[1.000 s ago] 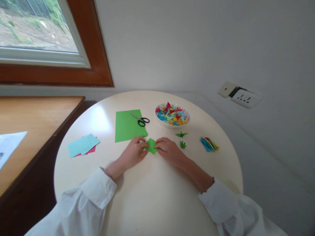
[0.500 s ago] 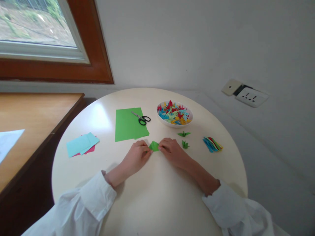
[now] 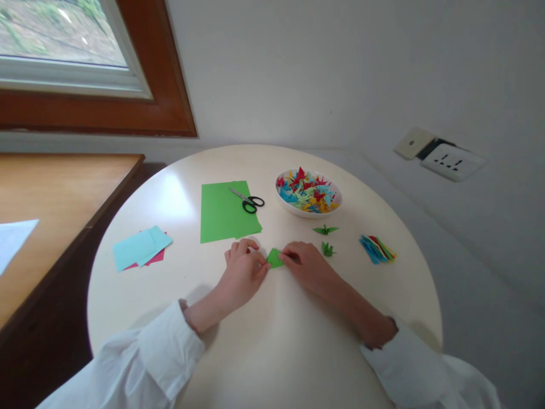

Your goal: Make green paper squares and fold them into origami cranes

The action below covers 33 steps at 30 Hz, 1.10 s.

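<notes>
Head view. Left hand (image 3: 242, 272) and right hand (image 3: 309, 266) meet at the folded piece (image 3: 275, 258), a small green paper lying flat on the surface (image 3: 272, 346), about mid-way across and a little nearer the person than the other things.

Left grip: fingertips curled and closed on the piece's left corner. Right grip: thumb and fingers closed on its right edge, knuckles low. Both forearms lie on the surface. I read that as bracing, to steady the pinch and press the paper flat for a sharp crease.

Toward the far edge:
- Green sheet (image 3: 227, 211), flat, just beyond the left hand. It is the same green as the piece, so likely its stock.
- Scissors (image 3: 249, 201) across the sheet's far right corner, blades on the paper, handles off it. My guess is they are parked within reach.
- Bowl (image 3: 307, 213) right of the scissors, heaped with small coloured cranes (image 3: 309, 192).

Between the bowl and the right hand are two green cranes (image 3: 326, 229), apart from each other and outside the bowl.

Toward the right edge is a fanned stack of coloured slips (image 3: 378, 249). Near the left edge, pale blue sheets (image 3: 140, 247) lie over a pink one, well apart from the hands.
</notes>
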{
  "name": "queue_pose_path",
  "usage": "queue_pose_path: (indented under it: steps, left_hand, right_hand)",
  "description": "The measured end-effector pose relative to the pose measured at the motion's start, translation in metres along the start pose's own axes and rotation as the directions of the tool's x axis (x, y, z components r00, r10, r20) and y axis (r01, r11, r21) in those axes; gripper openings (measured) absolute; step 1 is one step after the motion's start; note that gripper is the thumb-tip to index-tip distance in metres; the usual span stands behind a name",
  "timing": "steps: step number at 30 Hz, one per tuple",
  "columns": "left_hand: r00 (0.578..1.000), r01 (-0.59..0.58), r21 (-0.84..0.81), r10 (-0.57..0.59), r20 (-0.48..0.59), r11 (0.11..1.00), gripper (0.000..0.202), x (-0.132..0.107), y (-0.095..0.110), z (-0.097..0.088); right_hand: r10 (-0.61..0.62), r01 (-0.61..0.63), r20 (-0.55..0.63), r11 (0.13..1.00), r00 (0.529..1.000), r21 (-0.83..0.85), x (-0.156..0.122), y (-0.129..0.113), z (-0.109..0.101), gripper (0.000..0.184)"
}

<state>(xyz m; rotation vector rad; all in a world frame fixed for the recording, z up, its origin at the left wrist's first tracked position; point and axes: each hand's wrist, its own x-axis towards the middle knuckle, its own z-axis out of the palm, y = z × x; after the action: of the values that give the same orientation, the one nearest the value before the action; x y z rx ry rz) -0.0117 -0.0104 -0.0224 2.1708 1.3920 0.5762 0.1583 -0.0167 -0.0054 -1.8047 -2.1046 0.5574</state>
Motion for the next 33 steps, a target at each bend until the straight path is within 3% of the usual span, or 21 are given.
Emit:
queue_pose_path:
  steps: [9,33]
  left_hand:
    - [1.000,0.005,-0.005,-0.005,-0.003,1.000,0.015,-0.0017,0.0006,0.0014]
    - [0.999,-0.015,0.093,0.011,0.045,0.996,0.020,-0.0011,0.0060,0.0012]
  right_hand:
    - [0.059,-0.062,-0.019,0.979,0.998,-0.194,-0.0032,-0.0060,-0.0013,0.019]
    - [0.059,-0.065,-0.032,0.971,0.998,-0.229,-0.0003,-0.0036,0.0027,0.019]
